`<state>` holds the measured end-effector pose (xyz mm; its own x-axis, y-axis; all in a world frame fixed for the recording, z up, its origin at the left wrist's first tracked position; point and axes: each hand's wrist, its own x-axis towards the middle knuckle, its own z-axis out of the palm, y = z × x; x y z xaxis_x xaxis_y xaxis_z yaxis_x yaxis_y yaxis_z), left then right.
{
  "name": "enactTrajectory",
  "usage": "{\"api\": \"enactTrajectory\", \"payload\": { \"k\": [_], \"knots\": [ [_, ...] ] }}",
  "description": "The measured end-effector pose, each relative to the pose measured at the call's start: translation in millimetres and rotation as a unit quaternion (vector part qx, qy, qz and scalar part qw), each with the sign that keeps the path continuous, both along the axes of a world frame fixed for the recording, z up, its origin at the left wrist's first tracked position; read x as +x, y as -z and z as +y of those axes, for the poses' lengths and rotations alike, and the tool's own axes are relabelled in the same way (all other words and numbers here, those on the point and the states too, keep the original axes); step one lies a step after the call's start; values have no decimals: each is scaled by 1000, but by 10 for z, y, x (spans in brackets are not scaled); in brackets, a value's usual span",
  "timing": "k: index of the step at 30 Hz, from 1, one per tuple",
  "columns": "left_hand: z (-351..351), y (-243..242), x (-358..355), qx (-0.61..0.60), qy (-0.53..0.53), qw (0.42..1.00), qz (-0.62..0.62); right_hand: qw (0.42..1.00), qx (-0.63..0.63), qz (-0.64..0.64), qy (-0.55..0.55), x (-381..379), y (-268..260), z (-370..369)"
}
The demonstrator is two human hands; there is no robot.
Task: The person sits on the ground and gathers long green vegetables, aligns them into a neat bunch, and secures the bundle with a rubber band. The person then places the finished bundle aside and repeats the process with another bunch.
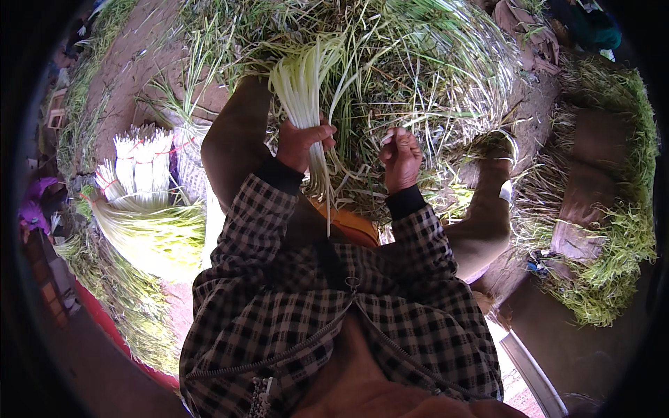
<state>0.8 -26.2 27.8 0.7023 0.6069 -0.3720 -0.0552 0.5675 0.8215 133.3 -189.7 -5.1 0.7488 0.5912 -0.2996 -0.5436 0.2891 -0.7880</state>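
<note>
My left hand (pixel 304 142) is closed around a bunch of pale garlic chives (pixel 300 94), held above my lap. The leafy green-yellow tops fan out away from me and droop over. Thin white ends hang below the fist, and one long strand (pixel 328 204) dangles towards my waist. To the right, apart from the bunch, my right hand (pixel 401 157) has its fingers curled in. A small white piece (pixel 387 137) shows between its thumb and forefinger; what it is remains too small to tell. Beneath both hands lies a heap of loose leaves (pixel 366 115).
Tied bundles of white stalks (pixel 143 164) stand at the left, with chives (pixel 151 230) lying before them in bright light. A wooden board (pixel 585 204) rests on a leaf pile (pixel 627 271) at the right. My bent knees flank the heap. An orange object (pixel 355 225) lies below my hands.
</note>
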Motion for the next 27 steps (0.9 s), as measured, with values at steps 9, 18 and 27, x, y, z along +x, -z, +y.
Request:
{"api": "enactTrajectory", "payload": {
  "k": [9, 18, 27],
  "knots": [
    [141, -113, -15, -33, 24, 998, -48, 901, -102, -262, -329, -313, 59, 39],
    [160, -109, -36, -42, 32, 998, -26, 924, -58, -134, -353, -381, -98, 12],
    [70, -41, -33, -39, 73, 996, -24, 943, -63, -15, -326, -440, -60, -52]
  ]
}}
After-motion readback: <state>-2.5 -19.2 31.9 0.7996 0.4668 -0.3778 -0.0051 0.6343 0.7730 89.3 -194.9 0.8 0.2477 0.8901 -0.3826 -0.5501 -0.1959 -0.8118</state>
